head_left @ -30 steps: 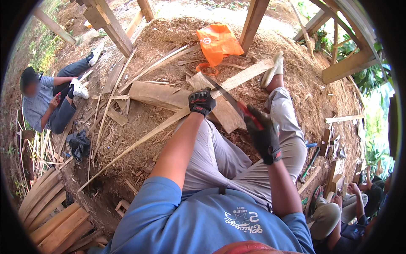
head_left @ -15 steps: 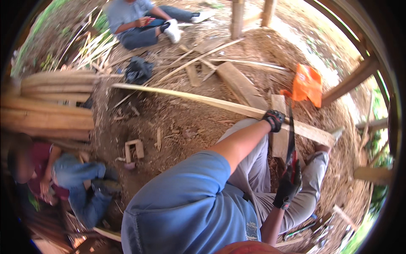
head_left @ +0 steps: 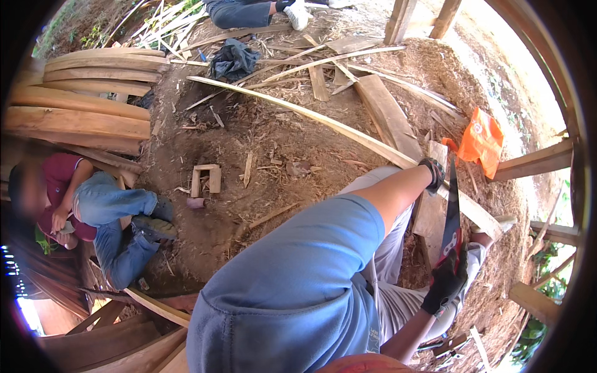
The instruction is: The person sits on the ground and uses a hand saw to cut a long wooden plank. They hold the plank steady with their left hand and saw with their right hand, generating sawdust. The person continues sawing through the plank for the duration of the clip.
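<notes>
Right hand closed round saw handle, left hand on strip, grip unclear; plank beneath, orange bag beyond.

The left glove and right glove are black; the saw blade is dark grey, its handle red and black. The long wooden strip is pale yellow, the wearer's shirt plain blue, the trousers light grey. One bag is bright orange, the seated co-worker's shirt maroon, the jeans faded blue.
</notes>
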The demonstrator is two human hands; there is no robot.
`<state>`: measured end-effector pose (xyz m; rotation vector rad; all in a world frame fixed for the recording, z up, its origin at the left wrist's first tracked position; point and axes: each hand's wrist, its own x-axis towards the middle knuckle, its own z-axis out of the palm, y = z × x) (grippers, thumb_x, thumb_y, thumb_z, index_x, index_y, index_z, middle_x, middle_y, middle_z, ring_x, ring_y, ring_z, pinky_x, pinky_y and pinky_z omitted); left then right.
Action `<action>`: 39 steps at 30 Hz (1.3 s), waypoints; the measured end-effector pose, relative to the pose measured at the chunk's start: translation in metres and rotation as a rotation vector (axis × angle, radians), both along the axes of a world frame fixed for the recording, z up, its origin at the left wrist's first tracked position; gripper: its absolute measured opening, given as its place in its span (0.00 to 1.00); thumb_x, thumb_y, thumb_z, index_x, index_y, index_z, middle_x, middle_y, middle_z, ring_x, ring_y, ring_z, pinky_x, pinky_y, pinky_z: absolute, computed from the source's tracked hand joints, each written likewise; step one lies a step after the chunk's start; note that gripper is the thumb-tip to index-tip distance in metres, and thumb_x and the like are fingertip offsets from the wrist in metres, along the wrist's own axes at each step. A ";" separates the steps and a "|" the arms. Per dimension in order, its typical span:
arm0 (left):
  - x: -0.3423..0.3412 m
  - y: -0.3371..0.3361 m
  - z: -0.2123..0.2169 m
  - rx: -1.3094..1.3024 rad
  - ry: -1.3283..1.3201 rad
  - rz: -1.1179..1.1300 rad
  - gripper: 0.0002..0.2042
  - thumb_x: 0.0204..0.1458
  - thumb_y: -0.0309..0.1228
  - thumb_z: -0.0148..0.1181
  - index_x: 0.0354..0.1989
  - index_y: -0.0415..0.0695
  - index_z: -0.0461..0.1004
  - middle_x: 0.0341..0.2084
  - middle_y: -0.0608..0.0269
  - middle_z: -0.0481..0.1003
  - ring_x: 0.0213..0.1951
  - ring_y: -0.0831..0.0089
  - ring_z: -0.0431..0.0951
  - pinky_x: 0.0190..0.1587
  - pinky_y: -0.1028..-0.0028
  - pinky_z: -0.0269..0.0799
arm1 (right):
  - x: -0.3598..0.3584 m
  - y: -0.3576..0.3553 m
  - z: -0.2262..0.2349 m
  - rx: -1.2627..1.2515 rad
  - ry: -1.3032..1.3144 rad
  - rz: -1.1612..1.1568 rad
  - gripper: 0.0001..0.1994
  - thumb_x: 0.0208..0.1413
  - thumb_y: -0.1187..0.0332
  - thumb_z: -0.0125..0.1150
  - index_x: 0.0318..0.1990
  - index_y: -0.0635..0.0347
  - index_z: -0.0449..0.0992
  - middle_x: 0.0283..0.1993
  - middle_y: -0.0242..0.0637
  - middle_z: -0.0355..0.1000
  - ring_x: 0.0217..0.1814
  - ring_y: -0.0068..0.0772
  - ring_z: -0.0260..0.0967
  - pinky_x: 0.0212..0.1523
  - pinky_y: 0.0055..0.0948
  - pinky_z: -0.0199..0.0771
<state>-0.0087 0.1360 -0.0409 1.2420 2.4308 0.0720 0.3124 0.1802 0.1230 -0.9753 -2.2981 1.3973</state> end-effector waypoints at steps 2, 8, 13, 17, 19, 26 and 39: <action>0.006 -0.003 0.000 0.061 -0.017 0.031 0.26 0.47 0.50 0.75 0.54 0.52 0.89 0.54 0.56 0.86 0.60 0.58 0.85 0.62 0.58 0.80 | 0.004 0.007 -0.012 0.018 0.038 0.001 0.26 0.73 0.65 0.60 0.75 0.61 0.74 0.34 0.29 0.73 0.26 0.17 0.60 0.26 0.25 0.60; 0.009 -0.003 0.001 0.118 -0.037 0.071 0.25 0.45 0.47 0.75 0.53 0.51 0.89 0.52 0.55 0.87 0.58 0.58 0.86 0.60 0.57 0.81 | 0.005 0.015 -0.017 0.144 0.065 0.060 0.24 0.74 0.65 0.61 0.73 0.64 0.76 0.31 0.29 0.73 0.25 0.16 0.60 0.26 0.25 0.61; 0.002 0.011 -0.030 0.097 0.026 0.020 0.25 0.47 0.45 0.70 0.53 0.49 0.89 0.53 0.52 0.87 0.56 0.55 0.87 0.59 0.56 0.83 | 0.017 0.045 -0.039 -0.217 0.152 -0.012 0.22 0.74 0.64 0.63 0.69 0.66 0.79 0.36 0.31 0.78 0.28 0.18 0.65 0.29 0.26 0.66; -0.025 0.004 -0.048 -0.097 0.059 0.040 0.23 0.50 0.45 0.68 0.53 0.48 0.89 0.53 0.52 0.87 0.57 0.55 0.87 0.59 0.56 0.83 | 0.004 0.031 -0.034 0.153 0.043 0.097 0.21 0.71 0.65 0.65 0.68 0.59 0.81 0.51 0.45 0.85 0.48 0.35 0.80 0.49 0.37 0.79; 0.000 0.040 -0.022 -0.091 0.065 0.049 0.22 0.55 0.46 0.65 0.54 0.49 0.89 0.55 0.54 0.87 0.58 0.57 0.87 0.59 0.55 0.83 | 0.018 0.035 -0.038 0.357 0.035 -0.009 0.20 0.69 0.63 0.68 0.66 0.57 0.83 0.48 0.49 0.86 0.46 0.34 0.83 0.50 0.36 0.80; 0.017 0.040 0.001 -0.359 0.079 0.211 0.26 0.52 0.39 0.72 0.62 0.54 0.84 0.63 0.62 0.83 0.63 0.54 0.84 0.59 0.47 0.84 | 0.027 0.020 -0.045 0.202 0.131 -0.015 0.22 0.68 0.61 0.68 0.67 0.54 0.83 0.46 0.53 0.87 0.46 0.40 0.87 0.48 0.40 0.82; 0.069 0.031 0.005 -0.302 0.133 0.166 0.27 0.58 0.39 0.67 0.68 0.54 0.79 0.71 0.64 0.77 0.71 0.60 0.77 0.69 0.55 0.76 | 0.071 -0.004 -0.029 0.218 0.171 -0.037 0.22 0.65 0.61 0.67 0.64 0.57 0.83 0.51 0.59 0.84 0.55 0.60 0.85 0.53 0.47 0.82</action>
